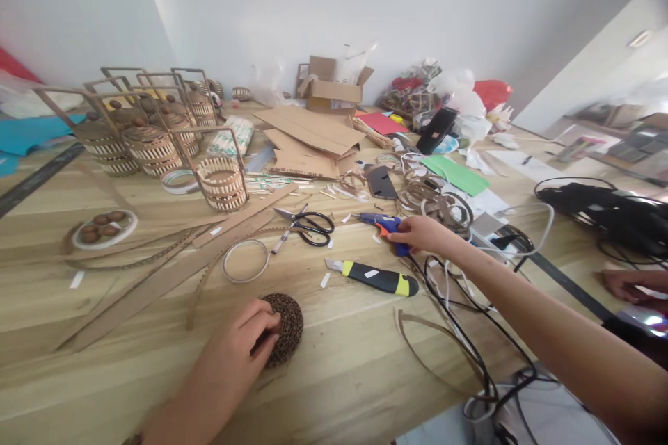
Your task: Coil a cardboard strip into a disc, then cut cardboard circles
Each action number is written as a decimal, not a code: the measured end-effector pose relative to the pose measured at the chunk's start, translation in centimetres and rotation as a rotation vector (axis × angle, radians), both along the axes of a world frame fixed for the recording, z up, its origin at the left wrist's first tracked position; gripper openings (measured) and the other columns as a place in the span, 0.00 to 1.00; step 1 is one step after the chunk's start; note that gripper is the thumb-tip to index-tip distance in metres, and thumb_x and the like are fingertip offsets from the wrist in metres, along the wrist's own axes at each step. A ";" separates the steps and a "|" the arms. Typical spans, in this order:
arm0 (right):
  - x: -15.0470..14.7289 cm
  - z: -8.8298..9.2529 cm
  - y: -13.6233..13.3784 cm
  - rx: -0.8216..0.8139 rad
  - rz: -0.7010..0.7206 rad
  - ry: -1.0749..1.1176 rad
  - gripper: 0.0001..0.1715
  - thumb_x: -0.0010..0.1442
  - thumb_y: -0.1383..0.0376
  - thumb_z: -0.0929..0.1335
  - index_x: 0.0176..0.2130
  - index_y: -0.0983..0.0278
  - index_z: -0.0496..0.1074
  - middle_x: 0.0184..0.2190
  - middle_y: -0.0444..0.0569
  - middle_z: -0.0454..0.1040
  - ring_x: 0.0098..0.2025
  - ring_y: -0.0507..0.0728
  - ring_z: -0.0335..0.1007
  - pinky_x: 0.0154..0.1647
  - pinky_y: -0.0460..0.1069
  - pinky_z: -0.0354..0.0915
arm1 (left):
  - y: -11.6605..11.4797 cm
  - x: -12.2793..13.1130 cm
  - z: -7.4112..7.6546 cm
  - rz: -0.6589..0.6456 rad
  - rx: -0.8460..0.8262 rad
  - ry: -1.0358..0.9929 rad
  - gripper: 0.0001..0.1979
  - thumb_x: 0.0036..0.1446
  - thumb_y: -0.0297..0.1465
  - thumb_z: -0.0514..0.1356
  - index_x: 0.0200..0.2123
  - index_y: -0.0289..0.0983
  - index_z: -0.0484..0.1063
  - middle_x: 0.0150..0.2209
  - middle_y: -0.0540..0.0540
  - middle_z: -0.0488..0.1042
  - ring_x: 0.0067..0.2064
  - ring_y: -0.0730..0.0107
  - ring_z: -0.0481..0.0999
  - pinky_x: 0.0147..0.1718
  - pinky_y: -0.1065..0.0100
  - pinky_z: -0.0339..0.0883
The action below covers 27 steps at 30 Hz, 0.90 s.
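My left hand (pixel 237 348) rests on the wooden table (pixel 339 361) near the front, fingers curled around a round coiled disc of corrugated cardboard (pixel 287 325). My right hand (pixel 422 233) reaches across to the middle right and grips the handle of a blue and orange glue gun (pixel 380 222) lying on the table, its nozzle pointing left. A yellow and black utility knife (pixel 376 277) lies between my two hands. Black-handled scissors (pixel 307 224) lie just left of the glue gun.
Long cardboard strips (pixel 156 278), a tape ring (pixel 245 261) and a dish of brown beads (pixel 104 228) lie at left. Several small basket models (pixel 151 135) stand behind. Cardboard sheets (pixel 313 135) and a box (pixel 331 87) are at back. Black cables (pixel 470 334) trail right. Another person's hand (pixel 629 285) shows at right.
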State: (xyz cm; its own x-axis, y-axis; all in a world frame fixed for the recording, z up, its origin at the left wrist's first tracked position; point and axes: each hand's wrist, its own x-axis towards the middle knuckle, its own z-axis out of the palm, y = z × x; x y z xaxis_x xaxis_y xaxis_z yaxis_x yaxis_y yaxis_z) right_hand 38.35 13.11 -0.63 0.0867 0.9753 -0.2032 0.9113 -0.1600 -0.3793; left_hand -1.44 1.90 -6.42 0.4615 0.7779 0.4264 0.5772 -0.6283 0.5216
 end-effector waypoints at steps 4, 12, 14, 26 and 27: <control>-1.8 1.4 0.3 0.090 0.085 -0.358 0.14 0.59 0.59 0.73 0.26 0.65 0.76 0.30 0.57 0.77 0.37 0.68 0.77 0.34 0.55 0.68 | 0.0 -0.1 -0.3 0.007 -0.005 -0.009 0.09 0.60 0.24 0.57 0.34 0.39 0.76 0.36 0.45 0.81 0.36 0.65 0.83 0.37 0.69 0.78; -8.6 0.6 2.9 0.282 0.565 -0.648 0.09 0.68 0.64 0.70 0.48 0.65 0.75 0.52 0.52 0.75 0.56 0.62 0.70 0.56 0.61 0.67 | 0.0 -0.3 -0.1 -0.005 -0.066 0.009 0.08 0.59 0.23 0.58 0.35 0.38 0.76 0.36 0.45 0.80 0.37 0.63 0.83 0.37 0.67 0.78; -9.2 0.0 3.7 0.311 0.612 -0.694 0.11 0.68 0.62 0.70 0.48 0.66 0.75 0.52 0.52 0.75 0.54 0.62 0.72 0.55 0.62 0.69 | 0.0 -0.3 -0.1 -0.009 -0.092 0.008 0.08 0.59 0.23 0.57 0.35 0.38 0.76 0.37 0.44 0.80 0.38 0.63 0.82 0.38 0.66 0.78; -10.4 0.0 5.9 0.563 0.490 -0.527 0.17 0.68 0.71 0.60 0.45 0.69 0.76 0.42 0.63 0.80 0.48 0.67 0.68 0.48 0.57 0.56 | -0.4 0.0 0.9 0.000 -0.179 0.104 0.10 0.61 0.20 0.57 0.38 0.37 0.77 0.41 0.42 0.79 0.43 0.61 0.80 0.44 0.61 0.77; -10.3 0.1 6.0 0.563 0.485 -0.501 0.17 0.67 0.72 0.60 0.47 0.68 0.76 0.43 0.62 0.80 0.48 0.67 0.68 0.48 0.57 0.55 | -0.5 0.0 0.8 0.004 -0.178 0.106 0.10 0.61 0.20 0.57 0.39 0.37 0.77 0.41 0.42 0.79 0.43 0.61 0.80 0.44 0.61 0.77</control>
